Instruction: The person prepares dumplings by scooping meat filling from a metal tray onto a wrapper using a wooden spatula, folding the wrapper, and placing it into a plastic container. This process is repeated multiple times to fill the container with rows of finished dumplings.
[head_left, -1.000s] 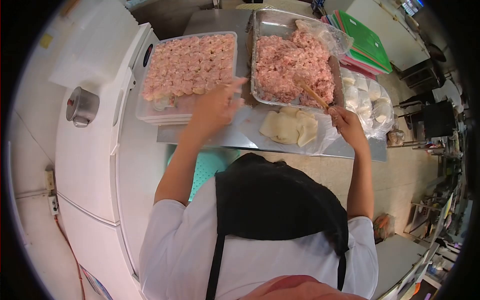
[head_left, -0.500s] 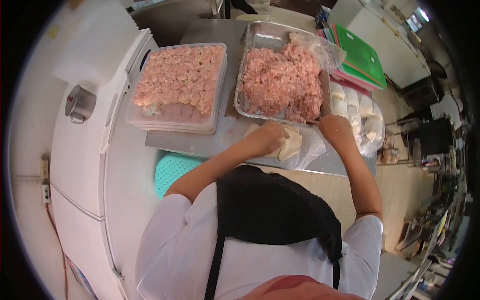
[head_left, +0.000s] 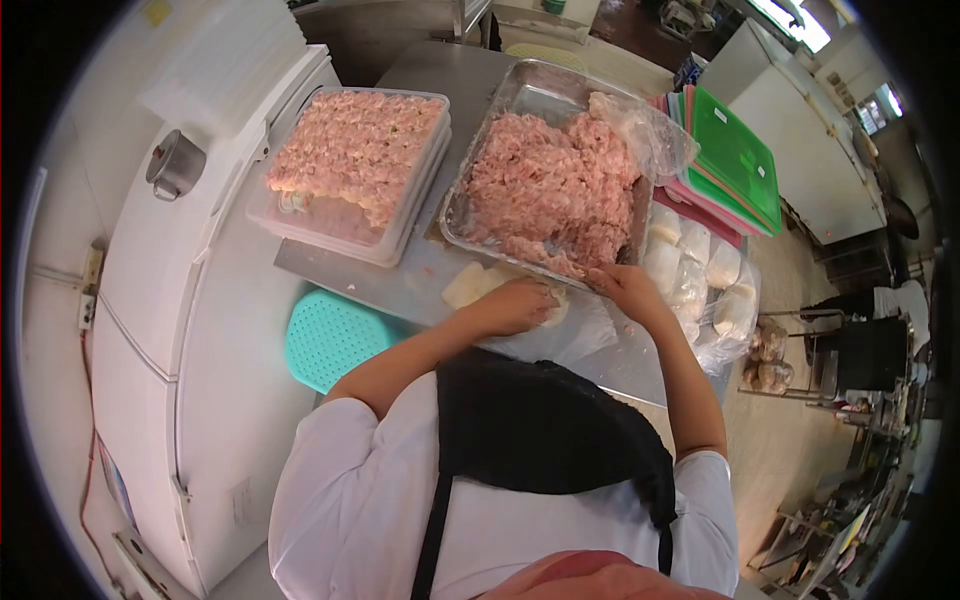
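Observation:
My left hand (head_left: pixel 518 307) is closed over a pale dough wrapper (head_left: pixel 555 303), its fingers curled and partly hidden. A few more flat wrappers (head_left: pixel 468 286) lie on the metal table beside it. At the near right corner of the metal tray (head_left: pixel 455 222), my right hand (head_left: pixel 632 290) is closed, its fingertips at the rim against the meat; whatever it grips is too small to make out. Pink ground meat (head_left: pixel 550 185) fills much of the tray. On the left, a clear plastic container (head_left: pixel 340 238) holds rows of filled meat dumplings (head_left: pixel 350 140).
Bagged white wrapper stacks (head_left: pixel 690 275) lie right of the tray, below green and pink lids (head_left: pixel 735 150). A plastic sheet (head_left: pixel 575 335) covers the table's near edge. A turquoise perforated stool (head_left: pixel 335 340) stands lower left. A metal pot (head_left: pixel 177 163) sits on the white freezer (head_left: pixel 230 330).
The view has turned and shifted. My right hand has moved left along the tray's near edge, closer to the meat. My left hand has drawn slightly left and lower, still at the wrapper.

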